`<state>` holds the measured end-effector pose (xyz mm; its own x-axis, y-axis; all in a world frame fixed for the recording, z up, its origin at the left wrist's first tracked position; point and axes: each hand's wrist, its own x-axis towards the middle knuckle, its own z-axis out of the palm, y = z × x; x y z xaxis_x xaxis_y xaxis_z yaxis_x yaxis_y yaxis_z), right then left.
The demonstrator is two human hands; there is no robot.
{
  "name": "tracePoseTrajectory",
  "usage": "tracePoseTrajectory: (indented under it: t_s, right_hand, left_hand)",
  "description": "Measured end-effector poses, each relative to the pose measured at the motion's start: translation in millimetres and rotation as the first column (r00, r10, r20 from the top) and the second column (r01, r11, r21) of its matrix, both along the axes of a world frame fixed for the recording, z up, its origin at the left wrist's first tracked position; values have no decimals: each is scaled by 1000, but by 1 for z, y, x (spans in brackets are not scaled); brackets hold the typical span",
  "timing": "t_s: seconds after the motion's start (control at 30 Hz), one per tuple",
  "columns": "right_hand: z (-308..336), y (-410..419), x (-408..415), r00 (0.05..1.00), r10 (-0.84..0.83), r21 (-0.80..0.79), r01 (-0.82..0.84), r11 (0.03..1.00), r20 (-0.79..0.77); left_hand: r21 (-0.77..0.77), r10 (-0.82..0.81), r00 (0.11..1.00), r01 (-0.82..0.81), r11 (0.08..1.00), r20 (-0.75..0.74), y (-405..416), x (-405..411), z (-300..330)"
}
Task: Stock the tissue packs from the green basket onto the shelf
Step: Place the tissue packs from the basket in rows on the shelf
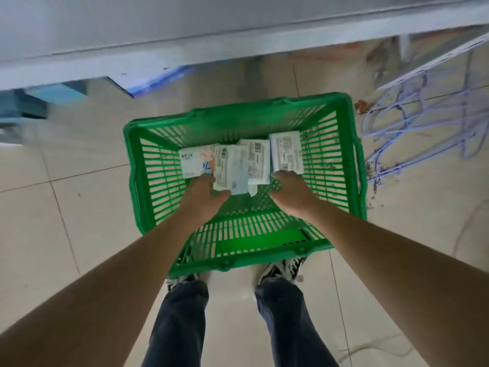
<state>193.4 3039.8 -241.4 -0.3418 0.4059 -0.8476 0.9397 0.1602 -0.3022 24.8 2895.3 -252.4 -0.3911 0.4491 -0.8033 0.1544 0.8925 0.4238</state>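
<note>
A green basket (349,160) stands on the tiled floor in front of my feet. Several white tissue packs lie in it in a row. My left hand (205,197) reaches into the basket and grips a pack (229,168) near the middle, thumb under its near edge. My right hand (291,193) holds the rightmost pack (287,151) at its near end. Another pack (194,161) lies at the far left and one (258,160) sits between the held ones. The pale shelf (185,30) runs across the top of the view, blurred.
A white wire rack with bluish wire hangers (412,115) lies on the floor to the right of the basket, with debris around it. A blue box (31,102) sits under the shelf at the left. My shoes (283,268) stand just behind the basket.
</note>
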Motion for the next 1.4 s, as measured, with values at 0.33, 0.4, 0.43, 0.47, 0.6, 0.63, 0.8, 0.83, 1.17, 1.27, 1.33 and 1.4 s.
tracePoseTrajectory:
  t_s: [0.33, 0.4, 0.43, 0.47, 0.6, 0.63, 0.8, 0.83, 1.17, 1.27, 1.33, 1.4]
  right_hand:
    - [-97, 25, -65, 983, -160, 229, 178, 957, -94]
    - [-107, 26, -72, 968, -232, 280, 249, 927, -93]
    - [-111, 25, -75, 964, -251, 310, 265, 913, -85]
    - [-114, 23, -77, 964, -256, 335, 265, 904, -73]
    - [-121, 19, -79, 969, -246, 375, 241, 895, -36]
    - [-121, 20, -79, 969, -247, 361, 240, 901, -26]
    - [-119, 18, -74, 971, -239, 317, 223, 922, 12]
    - [-119, 15, -74, 972, -235, 326, 225, 918, -9]
    - [-126, -19, -61, 892, -443, 57, 448, 892, -86]
    - [-124, -22, -45, 881, -470, -31, 469, 883, -48]
    - [-117, -19, -33, 874, -475, -66, 471, 880, -106]
    - [-106, -14, -22, 864, -477, -119, 463, 878, -159]
  left_hand:
    - [30, 101, 974, -109, 994, 203, -4, -21, -96]
    - [40, 130, 956, -145, 989, 261, -5, -22, -102]
    - [48, 154, 943, -175, 983, 294, -5, -20, -102]
    - [54, 181, 927, -210, 976, 329, -6, -17, -103]
    - [-1, 298, 860, -327, 945, 414, -11, 3, -103]
    - [-14, 313, 852, -339, 941, 419, -13, 6, -103]
    - [-31, 362, 831, -386, 922, 423, -19, 18, -104]
    - [-27, 375, 821, -404, 914, 430, -21, 19, -102]
    - [69, 339, 864, -390, 918, 371, -64, 9, -91]
    - [46, 329, 885, -363, 931, 329, -69, 4, -84]
    - [46, 363, 880, -394, 918, 305, -69, -1, -80]
    - [49, 389, 875, -419, 907, 289, -65, -5, -71]
